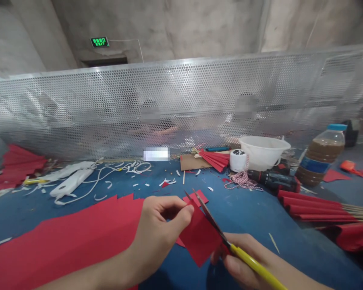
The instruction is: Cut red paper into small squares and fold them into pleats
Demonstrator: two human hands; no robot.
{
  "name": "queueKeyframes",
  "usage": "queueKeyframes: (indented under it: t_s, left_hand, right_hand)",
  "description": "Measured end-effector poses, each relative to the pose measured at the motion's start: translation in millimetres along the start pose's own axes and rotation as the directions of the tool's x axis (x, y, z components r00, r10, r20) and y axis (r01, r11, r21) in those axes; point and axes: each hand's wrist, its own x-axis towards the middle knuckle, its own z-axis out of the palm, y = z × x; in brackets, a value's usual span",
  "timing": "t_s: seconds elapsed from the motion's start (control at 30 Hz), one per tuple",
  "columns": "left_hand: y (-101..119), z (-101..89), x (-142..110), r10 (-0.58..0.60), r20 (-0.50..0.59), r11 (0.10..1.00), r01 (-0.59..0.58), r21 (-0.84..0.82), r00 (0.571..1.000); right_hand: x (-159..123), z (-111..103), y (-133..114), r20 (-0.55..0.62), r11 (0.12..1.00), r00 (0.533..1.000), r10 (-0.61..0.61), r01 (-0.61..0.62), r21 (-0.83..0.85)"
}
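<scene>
Along near edge of blue work surface, both hands in view. L hand pinches small squarish red paper piece at its upper edge, thumb and fingers curled, not spread. R hand closed round yellow-handled scissors; blades point far-left, tips at paper's far edge, slightly parted. Paper lies between hands, just right of L hand, long axis approx. near-far, angled slightly; L hand nearer its far edge, R hand nearer its lower right. Large stepped-edge red paper sheet lies near-left, under L forearm.

Right side: red pleated paper fans with wooden sticks. Beyond, black-and-red cordless drill, red-and-white twine, white spool. White plastic bowl: contents not visible. Clear plastic bottle w/ blue cap holds brown liquid. Far centre: folded red paper on brown cardboard. Far left: white plastic strips, red pleated paper. Behind all: perforated metal panel, green exit sign above.
</scene>
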Motion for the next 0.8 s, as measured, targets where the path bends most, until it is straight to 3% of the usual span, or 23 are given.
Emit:
queueKeyframes:
  t_s: [0.1, 0.3, 0.8]
  left_hand:
    - [0, 3.5, -2, -0.012, 0.023, 1.000, 0.011, 0.017, 1.000]
    - [-2, 9.9, -6, -0.078, 0.069, 0.996, 0.080, -0.031, 0.995]
    - [4, 5.3, -4, -0.128, 0.054, 0.991, 0.130, -0.036, 0.990]
  right_hand:
    - [-1, 1, 0, 0.080, 0.997, 0.996, 0.044, -0.048, 0.056]
    - [-1, 1, 8, 0.035, 0.995, 0.995, 0.096, -0.096, 0.019]
    - [-7, 2, -16, 0.005, 0.984, 0.988, 0.153, -0.152, -0.090]
